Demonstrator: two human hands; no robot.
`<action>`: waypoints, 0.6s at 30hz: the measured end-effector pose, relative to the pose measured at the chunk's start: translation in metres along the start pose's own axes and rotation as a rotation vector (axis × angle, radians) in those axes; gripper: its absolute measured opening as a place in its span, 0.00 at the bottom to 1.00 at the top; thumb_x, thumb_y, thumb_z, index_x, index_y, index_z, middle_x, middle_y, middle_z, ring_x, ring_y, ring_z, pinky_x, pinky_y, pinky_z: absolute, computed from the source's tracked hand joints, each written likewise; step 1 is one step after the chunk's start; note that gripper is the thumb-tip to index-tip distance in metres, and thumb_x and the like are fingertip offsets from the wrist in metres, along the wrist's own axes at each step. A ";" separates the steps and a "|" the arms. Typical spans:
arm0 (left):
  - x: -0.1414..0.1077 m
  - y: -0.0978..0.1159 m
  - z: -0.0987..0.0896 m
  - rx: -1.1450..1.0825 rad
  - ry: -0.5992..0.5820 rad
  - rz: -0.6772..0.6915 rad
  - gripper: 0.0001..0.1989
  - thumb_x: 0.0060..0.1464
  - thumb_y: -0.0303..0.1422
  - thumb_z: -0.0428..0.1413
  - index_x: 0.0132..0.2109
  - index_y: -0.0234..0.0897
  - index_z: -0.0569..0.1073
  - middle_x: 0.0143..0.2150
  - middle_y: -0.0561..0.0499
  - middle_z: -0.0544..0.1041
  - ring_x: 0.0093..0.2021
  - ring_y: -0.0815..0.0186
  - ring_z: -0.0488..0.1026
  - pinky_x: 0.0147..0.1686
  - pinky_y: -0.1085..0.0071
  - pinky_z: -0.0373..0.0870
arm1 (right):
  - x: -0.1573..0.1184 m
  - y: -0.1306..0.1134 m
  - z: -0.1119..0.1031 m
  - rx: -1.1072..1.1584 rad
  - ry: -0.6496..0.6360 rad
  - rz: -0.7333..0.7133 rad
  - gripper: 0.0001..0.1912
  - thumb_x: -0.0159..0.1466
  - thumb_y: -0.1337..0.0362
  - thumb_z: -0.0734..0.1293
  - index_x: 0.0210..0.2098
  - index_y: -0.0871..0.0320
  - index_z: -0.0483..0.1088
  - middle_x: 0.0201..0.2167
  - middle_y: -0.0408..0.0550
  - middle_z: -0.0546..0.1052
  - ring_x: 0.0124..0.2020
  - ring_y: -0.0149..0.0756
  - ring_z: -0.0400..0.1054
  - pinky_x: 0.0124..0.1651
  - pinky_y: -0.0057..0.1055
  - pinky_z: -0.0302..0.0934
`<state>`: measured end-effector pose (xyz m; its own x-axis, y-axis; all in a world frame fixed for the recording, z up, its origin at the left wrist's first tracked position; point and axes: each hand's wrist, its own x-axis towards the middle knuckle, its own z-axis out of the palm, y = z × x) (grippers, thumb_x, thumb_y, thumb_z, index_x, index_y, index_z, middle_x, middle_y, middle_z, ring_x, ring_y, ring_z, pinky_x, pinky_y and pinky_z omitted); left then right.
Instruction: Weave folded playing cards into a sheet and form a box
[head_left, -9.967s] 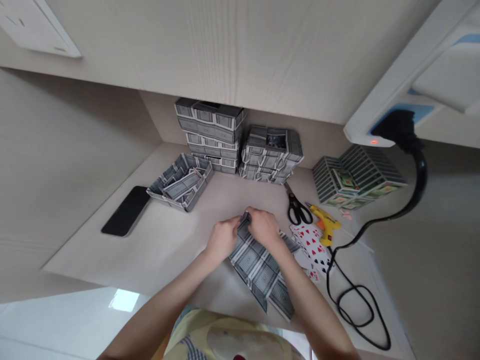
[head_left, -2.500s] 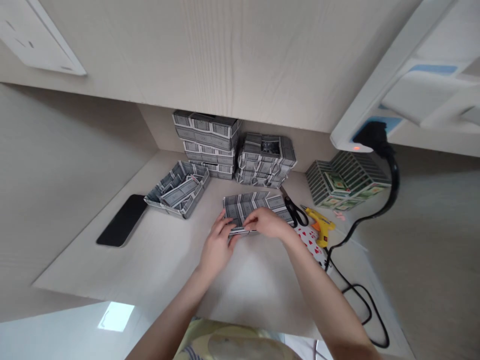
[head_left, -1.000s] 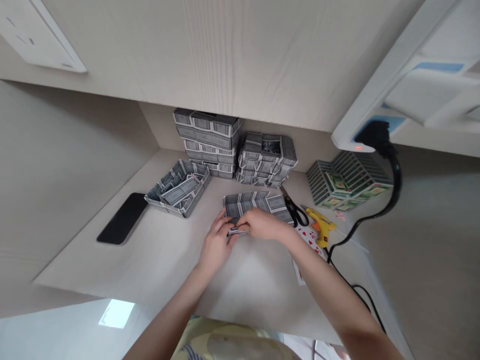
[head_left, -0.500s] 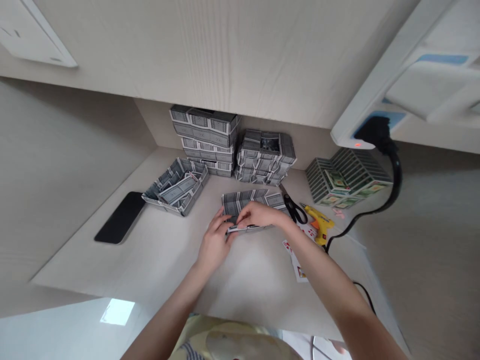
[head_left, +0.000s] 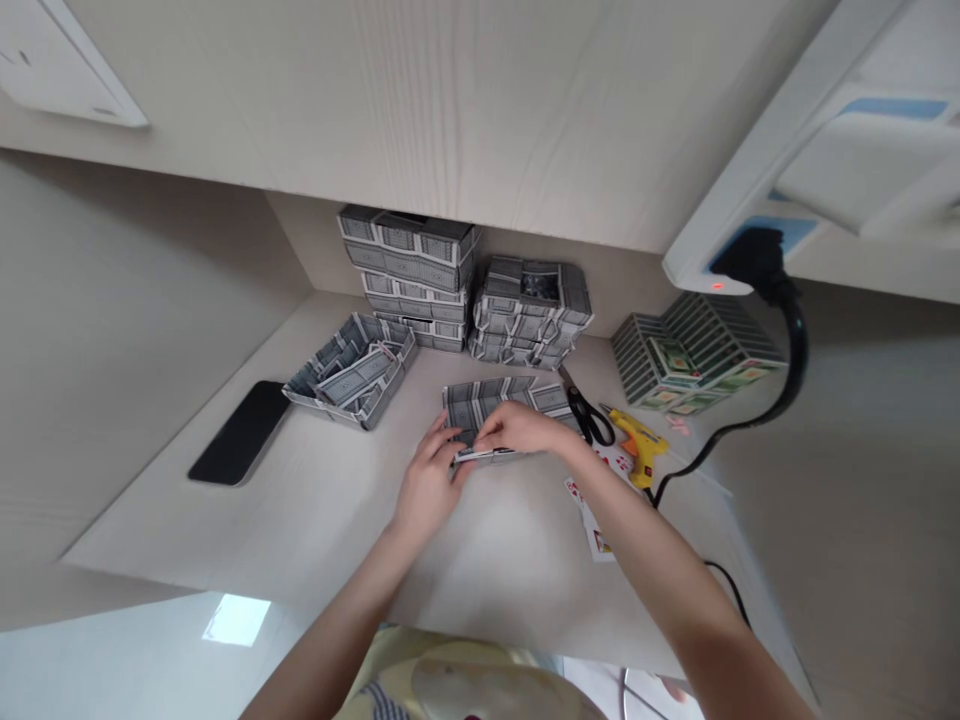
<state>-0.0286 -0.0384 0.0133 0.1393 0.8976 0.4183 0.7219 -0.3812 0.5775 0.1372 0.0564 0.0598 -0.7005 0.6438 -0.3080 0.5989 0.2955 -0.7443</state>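
A shallow tray of grey patterned cards [head_left: 491,395] lies on the desk in front of me. My left hand [head_left: 429,480] grips its near left corner, thumb below and fingers above the edge. The fingers of my right hand [head_left: 514,428] are pinched at the near wall, just right of the left fingers. A thin white-edged strip shows along that wall under both hands. My right wrist and hand cover part of the tray's right side.
An open card box [head_left: 360,385] with loose pieces and a black phone [head_left: 238,435] lie left. Stacked card boxes [head_left: 420,262] stand behind. Right are black scissors [head_left: 590,415], a yellow glue gun [head_left: 641,445], playing cards [head_left: 596,530], green-striped boxes [head_left: 694,350] and a black cable [head_left: 793,350].
Both hands keep nearly the same places. The white edge of the strip at the near wall shows slightly more clearly between the fingers.
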 end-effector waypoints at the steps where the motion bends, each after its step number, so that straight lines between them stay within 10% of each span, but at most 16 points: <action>1: 0.000 0.000 0.000 0.000 0.001 0.000 0.06 0.52 0.29 0.52 0.38 0.36 0.71 0.46 0.47 0.71 0.60 0.58 0.56 0.54 0.58 0.63 | -0.001 0.000 0.000 0.001 0.000 0.001 0.15 0.52 0.57 0.66 0.32 0.62 0.77 0.24 0.44 0.76 0.26 0.30 0.63 0.30 0.23 0.54; 18: -0.001 0.001 0.001 0.002 -0.003 -0.011 0.05 0.51 0.30 0.53 0.37 0.36 0.71 0.47 0.46 0.71 0.60 0.58 0.56 0.54 0.59 0.62 | -0.002 -0.014 -0.002 -0.178 -0.001 -0.017 0.12 0.50 0.60 0.67 0.30 0.60 0.77 0.23 0.43 0.76 0.24 0.28 0.65 0.26 0.21 0.52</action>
<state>-0.0275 -0.0390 0.0126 0.1334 0.9025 0.4095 0.7246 -0.3707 0.5810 0.1310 0.0526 0.0721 -0.7115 0.6367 -0.2971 0.6460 0.4265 -0.6331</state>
